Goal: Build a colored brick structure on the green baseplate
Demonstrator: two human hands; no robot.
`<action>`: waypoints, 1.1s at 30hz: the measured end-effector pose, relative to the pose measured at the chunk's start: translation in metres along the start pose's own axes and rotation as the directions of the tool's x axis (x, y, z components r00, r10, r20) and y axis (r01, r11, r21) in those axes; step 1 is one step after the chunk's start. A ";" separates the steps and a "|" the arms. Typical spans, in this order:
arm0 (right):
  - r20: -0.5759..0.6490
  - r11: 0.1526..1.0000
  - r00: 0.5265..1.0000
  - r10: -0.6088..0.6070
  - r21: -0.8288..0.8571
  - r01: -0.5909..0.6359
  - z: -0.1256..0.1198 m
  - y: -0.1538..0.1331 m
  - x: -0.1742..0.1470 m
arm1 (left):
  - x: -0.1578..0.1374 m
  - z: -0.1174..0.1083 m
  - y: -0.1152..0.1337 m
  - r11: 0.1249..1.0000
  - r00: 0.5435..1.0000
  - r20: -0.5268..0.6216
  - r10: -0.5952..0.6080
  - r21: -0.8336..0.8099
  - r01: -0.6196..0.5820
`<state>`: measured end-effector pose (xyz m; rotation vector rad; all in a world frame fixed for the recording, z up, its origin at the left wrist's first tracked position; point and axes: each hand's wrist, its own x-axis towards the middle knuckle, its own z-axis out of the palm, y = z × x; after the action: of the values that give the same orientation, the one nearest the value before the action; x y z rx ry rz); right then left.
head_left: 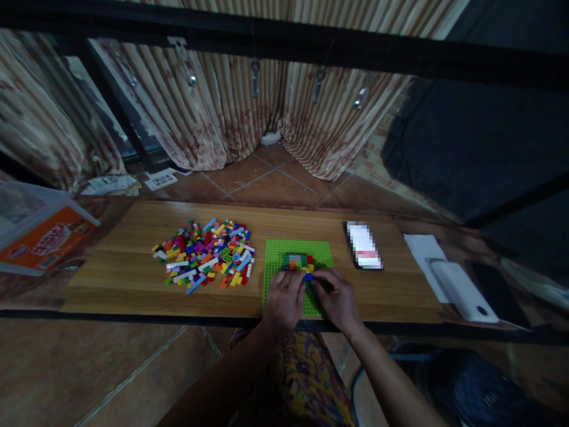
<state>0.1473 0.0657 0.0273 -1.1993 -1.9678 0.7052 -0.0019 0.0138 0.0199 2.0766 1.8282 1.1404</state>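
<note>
A green studded baseplate (273,252) lies on the table before me. On it sits a low build of toy bricks (296,259), with grey, green, red, orange and yellow pieces showing. A blue brick (308,277) is at the build's near side, between my fingertips. My left hand (283,299) is closed, its fingers together over the near left part of the build and partly hiding it. From the right, my right hand (336,296) pinches at the blue brick with thumb and forefinger. Whether the blue brick is pressed onto the build cannot be made out.
Left of the baseplate is a loose pile of mixed bricks (207,255) on the wooden table (133,284). A phone (364,246) lies to the right. Farther right are a white device (464,290) and paper. A clear tub with an orange label (48,237) stands far left.
</note>
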 end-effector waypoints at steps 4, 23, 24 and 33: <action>0.004 0.999 0.999 0.052 0.011 -0.052 0.000 0.000 -0.001 | -0.002 0.001 -0.001 0.999 0.999 -0.036 -0.014 -0.034 0.012; -0.129 0.945 0.986 0.103 -0.298 -0.138 0.019 -0.019 -0.002 | -0.009 0.003 0.003 0.994 0.987 -0.128 -0.102 -0.051 0.096; -0.136 0.956 0.984 0.119 -0.251 -0.150 0.017 -0.018 -0.003 | -0.009 0.003 0.003 0.994 0.987 -0.119 -0.103 -0.048 0.098; -0.018 0.988 0.994 0.106 -0.107 -0.107 -0.006 -0.018 -0.013 | -0.005 -0.003 0.003 0.994 0.997 -0.026 -0.078 -0.074 0.076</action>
<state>0.1467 0.0473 0.0400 -1.3791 -1.9642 0.6501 -0.0010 0.0072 0.0211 1.9424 1.8336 1.2048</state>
